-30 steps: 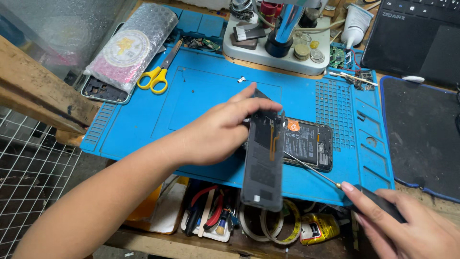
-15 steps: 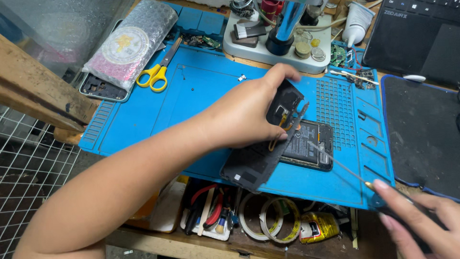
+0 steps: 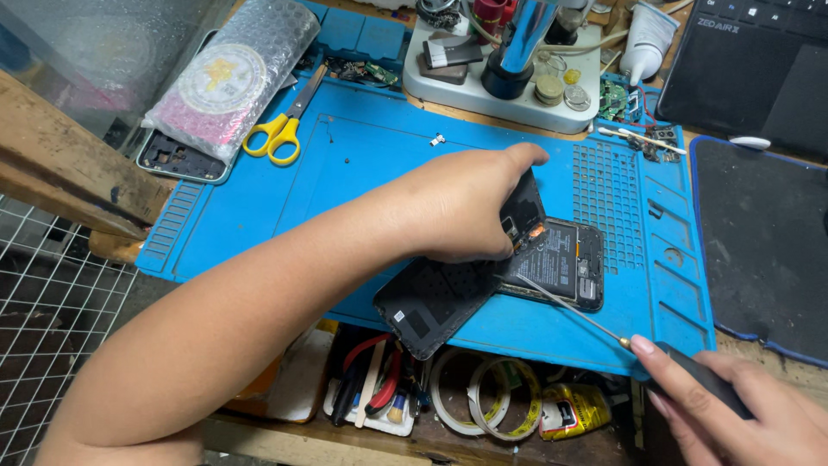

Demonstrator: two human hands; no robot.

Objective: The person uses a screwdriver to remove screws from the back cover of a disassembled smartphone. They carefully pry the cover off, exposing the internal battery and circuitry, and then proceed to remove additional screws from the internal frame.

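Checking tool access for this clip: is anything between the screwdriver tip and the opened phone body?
Partly. The left hand holds the lifted black panel over the phone body's left side. The screwdriver in the right hand comes from the uncovered lower right; its tip seems already there.

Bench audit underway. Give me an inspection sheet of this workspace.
Surface: blue repair mat on a wooden bench.
Job's things: opened phone; black back panel tilted against it.
Clutter: yellow scissors, bubble-wrapped item, tape rolls, tool stand.
Grippers: left hand grips the panel; right hand holds a screwdriver, tip at the phone.
Cables: nothing seen clearly.
Surroundings: wire grid at left, black mat at right.
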